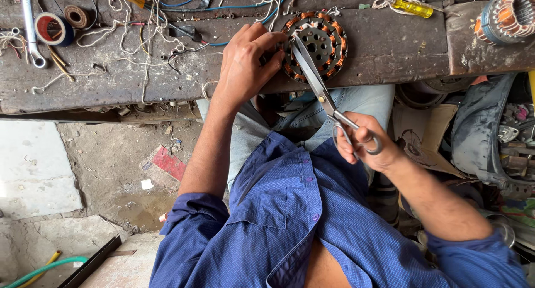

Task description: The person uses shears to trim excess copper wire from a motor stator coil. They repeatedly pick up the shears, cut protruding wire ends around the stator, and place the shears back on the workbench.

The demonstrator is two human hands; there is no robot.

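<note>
- We saw the round motor stator [315, 45], dark with copper-orange windings in its slots, lying flat at the near edge of the worn worktop [390, 48], just above the person's lap.
- The left hand [245, 62] rested on the stator's left rim, its grip pressed against the windings there, steadying the piece.
- The right hand [368, 143] held a pair of metal scissors [323, 93] by the loops, its grip closed through the handles; the blades looked nearly together, their tips laid over the stator's face.
- We judged the winding itself largely done: copper coils filled the slots all round as far as we could see.
- We judged the trimming to be in hand: the blades sat among the coils, and whether they were biting on a thread or lead we could not tell.
- Loose white string [128, 29] and bits of blue wire [234, 8] lay scattered across the worktop to the left, well apart from the stator.
- A roll of tape [51, 29], a spanner [30, 26] and a yellow-handled screwdriver [411, 8] lay untouched further off.
- A second wound stator [510, 15] stood at the far right corner.
</note>
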